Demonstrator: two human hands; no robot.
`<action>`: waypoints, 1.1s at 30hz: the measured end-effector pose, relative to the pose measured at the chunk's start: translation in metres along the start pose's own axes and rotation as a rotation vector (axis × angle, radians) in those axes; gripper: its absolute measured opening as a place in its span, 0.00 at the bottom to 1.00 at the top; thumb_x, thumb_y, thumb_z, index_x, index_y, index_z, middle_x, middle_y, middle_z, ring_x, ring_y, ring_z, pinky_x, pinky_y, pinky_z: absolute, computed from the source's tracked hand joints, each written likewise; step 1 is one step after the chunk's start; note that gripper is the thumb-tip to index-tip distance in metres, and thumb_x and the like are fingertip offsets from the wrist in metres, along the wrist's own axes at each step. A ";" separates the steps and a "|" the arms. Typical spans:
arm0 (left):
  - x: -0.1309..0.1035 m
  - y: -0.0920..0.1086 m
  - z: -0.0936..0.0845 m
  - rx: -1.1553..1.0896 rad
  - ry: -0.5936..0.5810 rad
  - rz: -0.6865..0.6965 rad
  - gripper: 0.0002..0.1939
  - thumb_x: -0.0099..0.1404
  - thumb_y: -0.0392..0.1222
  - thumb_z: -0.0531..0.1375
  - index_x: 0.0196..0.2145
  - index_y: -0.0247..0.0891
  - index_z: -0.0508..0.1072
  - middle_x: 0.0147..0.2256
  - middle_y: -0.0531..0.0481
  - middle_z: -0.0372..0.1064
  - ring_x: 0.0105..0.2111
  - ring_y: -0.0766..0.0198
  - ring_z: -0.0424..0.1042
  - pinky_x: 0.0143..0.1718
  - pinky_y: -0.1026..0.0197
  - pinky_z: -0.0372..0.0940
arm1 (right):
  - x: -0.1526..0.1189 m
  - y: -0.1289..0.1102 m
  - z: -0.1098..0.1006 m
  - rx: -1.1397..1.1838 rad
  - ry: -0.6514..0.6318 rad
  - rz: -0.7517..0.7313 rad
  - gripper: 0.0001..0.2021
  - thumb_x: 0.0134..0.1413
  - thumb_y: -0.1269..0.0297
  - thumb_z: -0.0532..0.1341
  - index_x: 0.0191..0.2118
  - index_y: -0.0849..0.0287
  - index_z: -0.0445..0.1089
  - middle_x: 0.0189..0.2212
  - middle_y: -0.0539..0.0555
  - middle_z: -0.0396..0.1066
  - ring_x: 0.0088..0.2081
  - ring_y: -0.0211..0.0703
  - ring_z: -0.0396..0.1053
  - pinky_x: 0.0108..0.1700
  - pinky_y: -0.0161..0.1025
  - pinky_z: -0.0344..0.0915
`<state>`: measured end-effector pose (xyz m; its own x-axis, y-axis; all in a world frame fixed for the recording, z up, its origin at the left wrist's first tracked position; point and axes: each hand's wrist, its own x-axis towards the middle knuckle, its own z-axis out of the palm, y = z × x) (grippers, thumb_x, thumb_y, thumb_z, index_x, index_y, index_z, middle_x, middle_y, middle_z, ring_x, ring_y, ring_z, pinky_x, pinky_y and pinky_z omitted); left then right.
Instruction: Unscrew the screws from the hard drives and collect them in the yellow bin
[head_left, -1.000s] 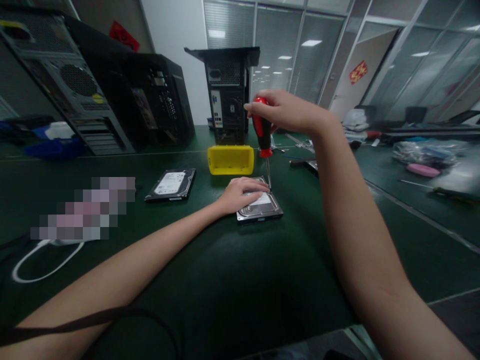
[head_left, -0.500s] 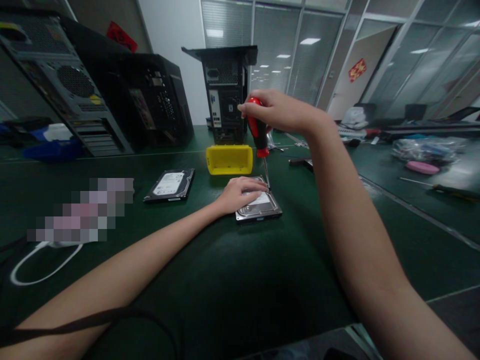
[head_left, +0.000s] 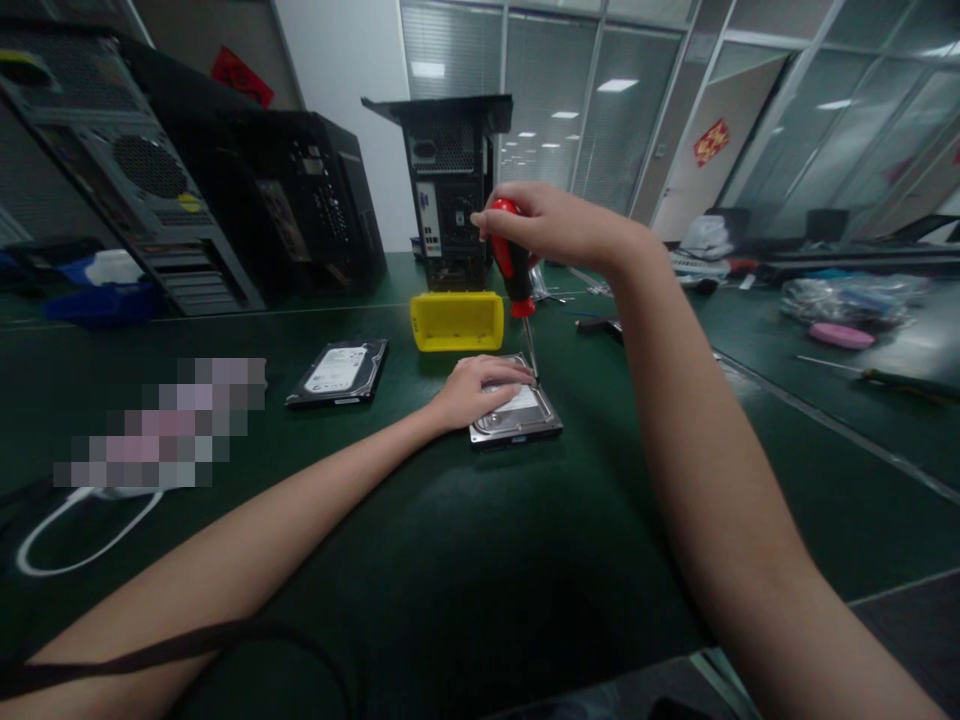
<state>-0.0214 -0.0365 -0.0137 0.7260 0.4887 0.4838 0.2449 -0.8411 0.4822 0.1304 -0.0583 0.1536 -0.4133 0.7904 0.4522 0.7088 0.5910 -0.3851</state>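
Observation:
Flat across the top of a silver hard drive [head_left: 517, 425] lies my left hand [head_left: 480, 388], its fingers stretched out and pressing on the drive. My right hand [head_left: 529, 222] is wrapped round the handle of a red and black screwdriver [head_left: 516, 270]. The screwdriver stands nearly upright, and its tip meets the drive's right edge beside my left fingertips. Part of the drive's label is covered by my left hand. Behind the drive sits a yellow plastic bin [head_left: 456, 322], and a second hard drive [head_left: 337, 371] lies to the left.
Computer towers stand at the back left [head_left: 150, 165] and centre [head_left: 450, 190]. A blurred-out object [head_left: 165, 425] with a white cord lies on the left. A second screwdriver [head_left: 900, 380] and a pink round item [head_left: 841, 335] are at the right. A dark cable [head_left: 187, 640] crosses my left forearm.
Almost nothing differs. The view has shifted very slightly; both hands, the screwdriver and the drive keep the same arrangement.

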 end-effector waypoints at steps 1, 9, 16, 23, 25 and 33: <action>0.000 0.000 0.000 0.000 0.000 -0.003 0.12 0.64 0.39 0.56 0.43 0.44 0.76 0.48 0.51 0.73 0.51 0.59 0.69 0.55 0.47 0.59 | 0.000 -0.001 -0.001 -0.002 -0.007 -0.004 0.20 0.56 0.44 0.54 0.36 0.58 0.66 0.34 0.55 0.68 0.31 0.39 0.64 0.28 0.34 0.61; -0.001 -0.003 0.000 0.005 0.002 0.002 0.12 0.65 0.40 0.56 0.44 0.45 0.76 0.48 0.52 0.72 0.51 0.60 0.68 0.56 0.48 0.59 | -0.003 -0.003 -0.006 -0.039 -0.016 0.005 0.21 0.55 0.42 0.54 0.31 0.59 0.62 0.30 0.53 0.65 0.31 0.38 0.63 0.29 0.34 0.61; -0.002 -0.003 0.001 0.013 0.006 0.001 0.12 0.65 0.41 0.56 0.44 0.45 0.76 0.49 0.52 0.72 0.52 0.60 0.68 0.56 0.49 0.58 | -0.004 -0.003 -0.007 -0.034 -0.018 0.011 0.22 0.54 0.41 0.53 0.30 0.58 0.61 0.29 0.53 0.65 0.30 0.37 0.62 0.30 0.33 0.62; -0.002 -0.003 0.001 0.015 0.008 0.008 0.12 0.65 0.40 0.56 0.44 0.43 0.76 0.48 0.51 0.73 0.51 0.60 0.68 0.55 0.51 0.60 | -0.004 -0.003 -0.007 -0.049 0.000 0.018 0.18 0.55 0.47 0.55 0.30 0.60 0.64 0.26 0.52 0.62 0.28 0.36 0.61 0.28 0.32 0.59; -0.001 -0.004 0.001 0.014 0.010 0.014 0.12 0.65 0.40 0.56 0.44 0.43 0.76 0.48 0.51 0.73 0.51 0.60 0.68 0.55 0.50 0.60 | -0.004 -0.002 -0.007 -0.060 0.011 0.020 0.17 0.56 0.49 0.55 0.31 0.61 0.64 0.27 0.52 0.63 0.28 0.35 0.61 0.27 0.32 0.60; -0.001 -0.006 0.002 0.003 0.017 0.021 0.12 0.65 0.39 0.56 0.43 0.44 0.76 0.48 0.52 0.73 0.51 0.60 0.68 0.55 0.49 0.59 | -0.003 -0.003 -0.006 -0.085 0.034 0.034 0.16 0.59 0.53 0.55 0.31 0.63 0.66 0.27 0.53 0.64 0.27 0.34 0.62 0.26 0.30 0.61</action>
<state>-0.0223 -0.0328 -0.0184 0.7198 0.4747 0.5065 0.2316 -0.8520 0.4695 0.1333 -0.0631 0.1585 -0.3696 0.8030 0.4676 0.7689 0.5468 -0.3313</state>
